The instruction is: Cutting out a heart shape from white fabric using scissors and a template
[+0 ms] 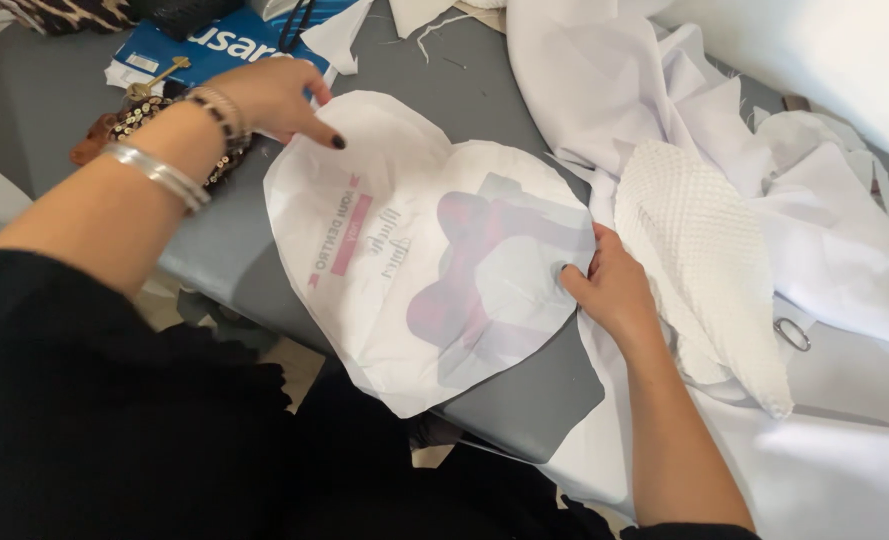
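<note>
A heart-shaped sheet of thin white paper (424,250), printed faintly with a dark red bow and a pink band, is lying flat on the grey table (54,100), its pointed end hanging just over the near edge. The left hand (269,95) is reaching across to the sheet's upper left lobe, its fingers (329,135) curling downward and one dark-nailed fingertip pressing on the paper's rim, apparently to pin that side so the sheet is not sliding. The hand is not closing around anything; it is only bearing down. The right hand (614,290) is resting at the opposite lobe, its fingers bent and touching the paper's right edge where it is meeting the white cloth (604,90), seemingly keeping the sheet spread; whether any fingertip is tucking under the edge to pinch it cannot be told. With a hand at each side, the paper is being kept taut and smooth against the table. Just beside the right hand, a piece of white bobbled fabric (699,250) is lying on the heaped cloth, and a ring-shaped metal handle (790,333) is peeking out from the folds further right. Behind the left wrist, a blue package (214,45) and a sequinned item (134,120) are sitting well apart from the sheet.
</note>
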